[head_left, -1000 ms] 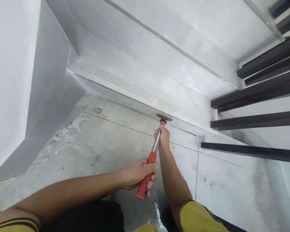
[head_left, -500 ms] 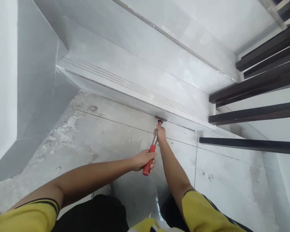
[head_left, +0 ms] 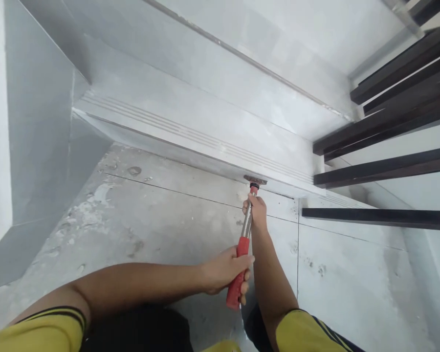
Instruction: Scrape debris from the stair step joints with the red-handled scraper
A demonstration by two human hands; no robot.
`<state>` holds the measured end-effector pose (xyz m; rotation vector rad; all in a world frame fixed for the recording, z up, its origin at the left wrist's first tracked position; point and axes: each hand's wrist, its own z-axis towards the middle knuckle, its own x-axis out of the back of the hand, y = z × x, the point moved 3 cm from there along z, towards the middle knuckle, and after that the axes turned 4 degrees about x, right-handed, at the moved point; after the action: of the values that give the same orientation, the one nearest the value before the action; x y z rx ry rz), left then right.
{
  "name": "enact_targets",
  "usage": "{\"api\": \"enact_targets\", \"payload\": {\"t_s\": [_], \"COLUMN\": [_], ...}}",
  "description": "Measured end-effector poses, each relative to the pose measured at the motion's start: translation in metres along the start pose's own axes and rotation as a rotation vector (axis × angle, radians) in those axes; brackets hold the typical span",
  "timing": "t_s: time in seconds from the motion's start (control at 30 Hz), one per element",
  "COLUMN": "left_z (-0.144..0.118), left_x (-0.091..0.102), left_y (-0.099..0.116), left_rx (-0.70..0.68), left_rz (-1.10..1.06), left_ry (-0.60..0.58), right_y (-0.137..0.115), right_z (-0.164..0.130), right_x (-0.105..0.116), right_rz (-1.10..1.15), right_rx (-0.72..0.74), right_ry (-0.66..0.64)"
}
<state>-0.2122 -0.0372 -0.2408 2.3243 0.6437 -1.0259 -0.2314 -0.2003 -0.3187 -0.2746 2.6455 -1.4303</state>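
Observation:
A long-handled floor scraper (head_left: 246,226) with a metal shaft and red grips slants up and away from me. Its wide, rusty-looking blade (head_left: 255,180) is by the foot of the lowest stair riser, though I cannot tell whether it touches. My left hand (head_left: 231,268) is wrapped round the red end grip. Farther up, near the head, my right hand (head_left: 255,209) is closed round the shaft. Beneath the tool lie pale floor tiles (head_left: 190,220) with dark joints and smudges.
Grey stair steps (head_left: 205,117) with grooved nosing rise ahead. Dark railing bars (head_left: 381,217) stick out on the right. A grey panelled wall (head_left: 40,122) stands on the left, with whitish residue (head_left: 95,198) on the floor beside it.
The scraper and both my hands have moved right and nearer to me, with the blade appearing larger. Both hands keep their hold. The view has shifted slightly.

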Motion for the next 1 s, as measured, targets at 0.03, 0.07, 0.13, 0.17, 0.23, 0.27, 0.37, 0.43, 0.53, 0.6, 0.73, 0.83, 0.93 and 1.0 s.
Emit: {"api": "enact_targets", "payload": {"t_s": [0.03,0.07,0.13,0.17,0.23,0.27,0.37,0.43,0.53,0.6,0.73,0.83,0.93,1.0], "left_z": [0.003,0.006,0.013,0.016,0.017,0.015,0.007,0.006,0.008,0.009,0.007,0.004,0.002,0.001], "left_x": [0.0,0.001,0.005,0.005,0.0,-0.005,-0.019,-0.017,0.0,0.016,0.052,0.065,0.067,0.067], "left_y": [-0.001,-0.002,0.0,0.002,0.004,0.005,0.008,0.01,0.009,0.006,-0.003,-0.008,-0.011,-0.011], "left_rx": [0.001,0.002,0.007,0.012,0.027,0.031,0.014,0.004,0.0,-0.009,-0.045,-0.034,-0.001,0.006], "left_rz": [0.012,0.02,0.023,0.013,-0.004,0.0,0.065,0.139,0.273,0.297,0.206,0.226,0.295,0.317], "left_ry": [0.008,0.045,0.137,0.159,0.09,0.015,-0.129,-0.063,0.02,0.035,0.256,0.344,0.347,0.357], "right_y": [0.001,0.003,0.007,0.008,0.004,0.0,-0.011,-0.012,-0.011,-0.012,-0.014,-0.009,-0.013,-0.019], "right_z": [0.002,0.004,0.008,0.01,0.009,0.008,0.005,0.008,0.013,0.013,0.011,0.021,0.028,0.029], "right_x": [0.002,0.005,0.009,0.012,0.017,0.02,0.028,0.032,0.037,0.042,0.053,0.067,0.084,0.093], "right_rz": [-0.002,-0.016,-0.051,-0.057,-0.039,-0.017,0.03,0.032,0.027,0.037,0.032,-0.006,0.002,0.006], "right_rx": [0.001,-0.018,-0.076,-0.088,-0.058,-0.022,0.027,-0.022,-0.098,-0.064,0.029,-0.058,-0.073,-0.004], "right_ry": [-0.004,0.003,0.028,0.044,0.062,0.058,0.045,0.04,0.042,0.041,0.036,0.096,0.099,0.06]}}
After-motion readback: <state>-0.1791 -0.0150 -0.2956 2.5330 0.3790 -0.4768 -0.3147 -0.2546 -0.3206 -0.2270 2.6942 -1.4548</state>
